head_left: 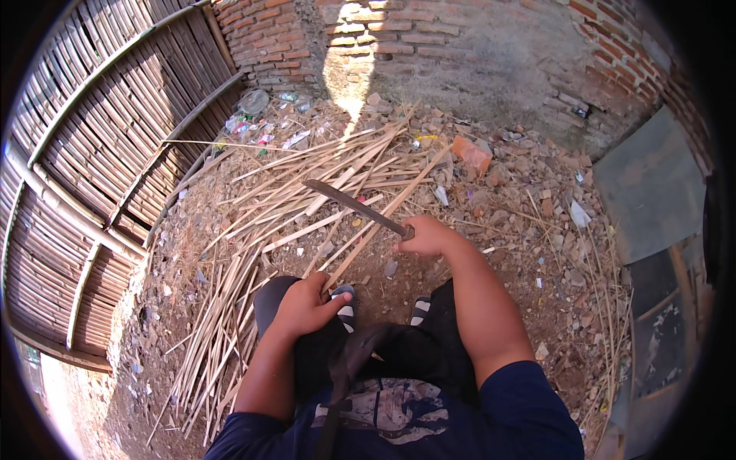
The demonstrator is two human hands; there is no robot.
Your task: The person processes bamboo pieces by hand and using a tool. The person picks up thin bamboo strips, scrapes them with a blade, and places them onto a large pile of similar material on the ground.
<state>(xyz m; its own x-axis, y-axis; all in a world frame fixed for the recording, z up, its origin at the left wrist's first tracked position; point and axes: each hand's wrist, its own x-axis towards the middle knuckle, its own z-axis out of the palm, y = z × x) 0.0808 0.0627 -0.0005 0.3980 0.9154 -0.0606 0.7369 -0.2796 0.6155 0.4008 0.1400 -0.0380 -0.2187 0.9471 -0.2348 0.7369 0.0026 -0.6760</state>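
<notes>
My right hand (424, 235) is closed around the handle of a machete (349, 202). Its long dark blade points up and to the left, and it crosses a bamboo strip (414, 188). By my left knee, my left hand (305, 305) grips the near end of that strip between thumb and fingers. From there the strip slants away to the upper right. Whether the blade touches it or only passes above it, I cannot tell. Beyond my hands lies a loose pile of pale split bamboo strips (307, 170).
More strips (215, 337) lie along my left side. A bamboo-slat wall (100, 115) stands left, a brick wall (475, 69) ahead. Rubble and litter cover the ground, including a broken brick (471, 156). Grey sheets (652, 184) lean at the right. My sandalled feet (420, 310) are close below the blade.
</notes>
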